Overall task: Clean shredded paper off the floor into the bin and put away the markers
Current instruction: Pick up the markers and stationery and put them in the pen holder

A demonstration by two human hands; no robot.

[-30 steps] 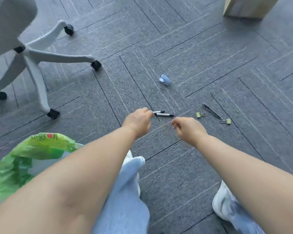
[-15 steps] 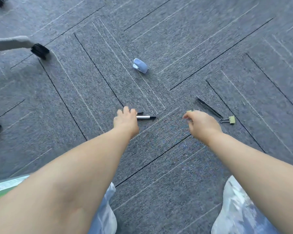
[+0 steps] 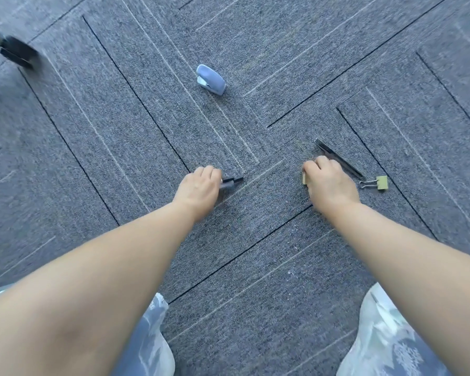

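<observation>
My left hand (image 3: 198, 185) is closed over the markers (image 3: 231, 182) on the grey carpet; only their blurred black ends stick out to the right of my fingers. My right hand (image 3: 330, 183) rests fingers-down on the carpet and pinches a small yellow-green binder clip (image 3: 304, 178), which peeks out at the thumb side. A few tiny white paper specks (image 3: 291, 272) lie on the carpet between my arms. The bin is out of view.
A second yellow-green binder clip (image 3: 377, 183) and a long black metal strip (image 3: 339, 160) lie just right of my right hand. A light-blue stapler (image 3: 211, 79) sits farther ahead. A chair caster (image 3: 18, 51) is at far left. My shoes (image 3: 385, 340) are at the bottom.
The view has dipped down and closer; the bin has left the frame. My left hand has closed over both markers, and my right hand has moved right onto the nearer binder clip.
</observation>
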